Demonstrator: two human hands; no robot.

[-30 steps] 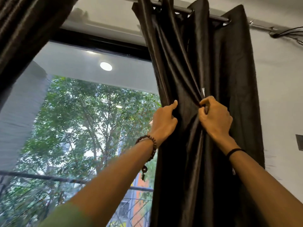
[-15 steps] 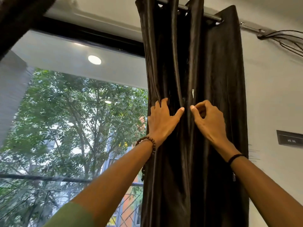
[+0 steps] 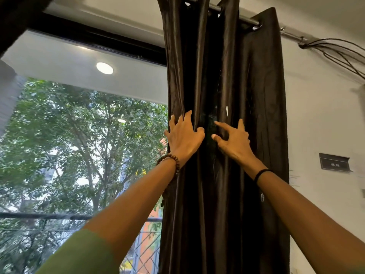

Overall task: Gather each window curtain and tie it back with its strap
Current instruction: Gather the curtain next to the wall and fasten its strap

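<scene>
Now, left hand (image 3: 184, 136) gripping curtain (image 3: 223, 76) folds, right hand (image 3: 234, 140) spread beside them

- A dark brown curtain (image 3: 223, 76) hangs bunched in vertical folds from a metal rod (image 3: 246, 19) at the right edge of the window (image 3: 79, 135).
- The left hand (image 3: 183, 135) presses on the curtain's left folds, fingers curled into the cloth; a beaded bracelet (image 3: 173, 161) circles its wrist.
- The right hand (image 3: 233, 139) is spread against the middle folds, thumb and forefinger apart, a black band (image 3: 260, 173) on the wrist.
- Green trees fill the glass; wires (image 3: 339, 54) trail along the white wall (image 3: 320, 115).
</scene>
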